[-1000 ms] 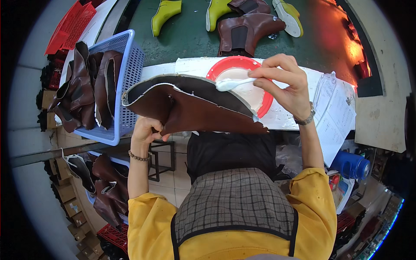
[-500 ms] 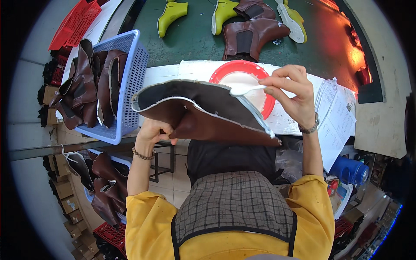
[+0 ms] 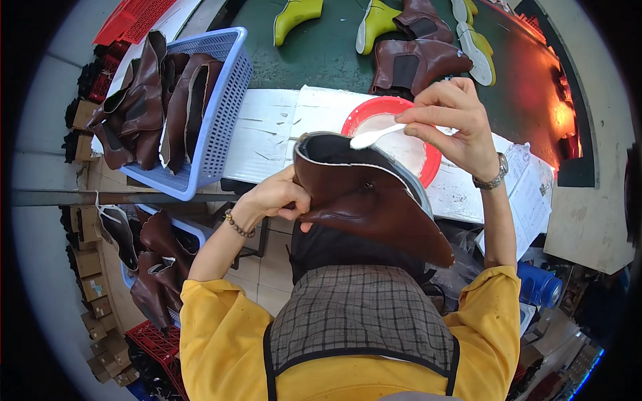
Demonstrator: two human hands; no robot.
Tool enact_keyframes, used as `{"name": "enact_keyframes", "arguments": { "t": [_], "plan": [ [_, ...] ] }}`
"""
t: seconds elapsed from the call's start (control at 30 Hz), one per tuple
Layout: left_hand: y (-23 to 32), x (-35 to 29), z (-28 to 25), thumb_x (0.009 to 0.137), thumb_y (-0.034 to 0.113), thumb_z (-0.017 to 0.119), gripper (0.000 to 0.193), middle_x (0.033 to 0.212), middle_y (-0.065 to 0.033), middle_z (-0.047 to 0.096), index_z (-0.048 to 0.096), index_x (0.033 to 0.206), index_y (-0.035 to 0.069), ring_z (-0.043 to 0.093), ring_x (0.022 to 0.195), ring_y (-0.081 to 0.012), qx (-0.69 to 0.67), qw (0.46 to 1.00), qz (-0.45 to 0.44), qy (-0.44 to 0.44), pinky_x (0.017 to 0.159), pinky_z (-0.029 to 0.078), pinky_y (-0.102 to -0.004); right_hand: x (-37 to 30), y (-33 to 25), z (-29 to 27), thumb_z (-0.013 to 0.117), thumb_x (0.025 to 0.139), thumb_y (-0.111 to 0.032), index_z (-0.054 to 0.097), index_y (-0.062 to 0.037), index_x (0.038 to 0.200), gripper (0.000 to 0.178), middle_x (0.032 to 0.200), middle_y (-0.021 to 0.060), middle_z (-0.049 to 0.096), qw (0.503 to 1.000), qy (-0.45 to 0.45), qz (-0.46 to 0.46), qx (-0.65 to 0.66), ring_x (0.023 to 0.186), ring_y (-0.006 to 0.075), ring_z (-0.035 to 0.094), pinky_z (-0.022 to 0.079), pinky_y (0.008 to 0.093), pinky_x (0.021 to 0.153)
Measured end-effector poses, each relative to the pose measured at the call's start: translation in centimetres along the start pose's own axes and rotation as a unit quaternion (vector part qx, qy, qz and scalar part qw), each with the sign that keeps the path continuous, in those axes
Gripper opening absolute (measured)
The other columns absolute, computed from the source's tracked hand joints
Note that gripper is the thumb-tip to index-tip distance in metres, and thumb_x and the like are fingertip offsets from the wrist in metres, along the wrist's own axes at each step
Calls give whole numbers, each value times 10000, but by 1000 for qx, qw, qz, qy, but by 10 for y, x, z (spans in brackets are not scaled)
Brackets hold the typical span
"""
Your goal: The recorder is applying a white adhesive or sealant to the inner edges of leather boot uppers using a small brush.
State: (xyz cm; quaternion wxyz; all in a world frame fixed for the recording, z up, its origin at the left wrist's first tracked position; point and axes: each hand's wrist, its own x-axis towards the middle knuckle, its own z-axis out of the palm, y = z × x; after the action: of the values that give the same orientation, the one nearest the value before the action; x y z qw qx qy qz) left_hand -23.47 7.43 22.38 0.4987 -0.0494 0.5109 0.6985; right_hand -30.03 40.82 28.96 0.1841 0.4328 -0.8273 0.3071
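Note:
A brown leather boot upper [image 3: 374, 197] hangs over my lap, its dark lining facing up and a whitish strip along its rim. My left hand [image 3: 279, 195] is closed on its left side, fingers partly hidden under the leather. Between the thumb and fingers of my right hand [image 3: 453, 123] is a small white brush [image 3: 374, 136] with a paddle-like end, held over the upper's far edge. Behind it, a red bowl [image 3: 433, 164] holds a white paste [image 3: 384, 124]. The tool's end overlaps the lining's edge in view; whether it touches, I cannot tell.
At left, a blue basket [image 3: 231, 110] holds several brown uppers; another basket [image 3: 195, 230] with more sits lower. On the green bench [image 3: 281, 63] lie yellow-green boots [image 3: 376, 25] and a brown boot [image 3: 421, 63]. Papers [image 3: 528, 194] and a blue bottle [image 3: 539, 284] are at right.
The upper has turned and drawn rightward, its left end swinging in and its right end dipping lower. My left hand moved right with it; the brush tilted, its handle end rising.

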Motion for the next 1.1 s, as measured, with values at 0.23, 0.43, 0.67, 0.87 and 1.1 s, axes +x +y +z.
{"name": "enact_keyframes", "arguments": {
  "t": [0.23, 0.43, 0.67, 0.87, 1.1],
  "plan": [
    [-1, 13, 8, 631, -146, 466, 752, 821, -286, 647, 418, 1380, -83, 613, 454, -251, 9, 997, -71, 6, 306, 262, -235, 35, 6, 19, 824, 828, -226, 813, -170, 966, 149, 894, -28, 648, 997, 3, -79, -4, 827, 136, 591, 353, 328, 827],
    [0, -7, -7, 638, -107, 487, 621, 727, -338, 634, 522, 1255, -168, 535, 366, -296, -67, 987, 95, 112, 274, 236, -269, -5, 30, 21, 757, 886, -72, 765, -47, 1023, 140, 950, 69, 657, 967, 148, 154, 137, 859, 179, 624, 459, 289, 754],
    [59, 51, -79, 798, -21, 504, 185, 914, -331, 691, 621, 876, -142, 554, 469, -201, -200, 936, 232, 174, 395, 399, -257, -162, 93, 68, 512, 1107, -277, 597, -63, 1066, 234, 672, -32, 518, 769, 323, 499, 237, 431, 30, 394, 294, 217, 375],
    [167, 146, -98, 743, -129, 485, 657, 1180, -244, 659, 444, 1393, -43, 753, 820, -366, -50, 890, 365, 269, 562, 642, -321, -173, 92, 95, 519, 1095, -199, 619, -29, 1089, 197, 675, -42, 526, 737, 393, 511, 203, 500, 11, 387, 298, 200, 441],
    [271, 270, -187, 811, -93, 545, 712, 1192, -201, 658, 503, 1458, 202, 708, 956, -397, 412, 622, 418, 517, 768, 601, -446, -171, 86, 97, 500, 1067, -112, 606, -13, 1166, 176, 712, -26, 557, 728, 385, 521, 223, 539, 14, 407, 299, 201, 481]
  ]
}}
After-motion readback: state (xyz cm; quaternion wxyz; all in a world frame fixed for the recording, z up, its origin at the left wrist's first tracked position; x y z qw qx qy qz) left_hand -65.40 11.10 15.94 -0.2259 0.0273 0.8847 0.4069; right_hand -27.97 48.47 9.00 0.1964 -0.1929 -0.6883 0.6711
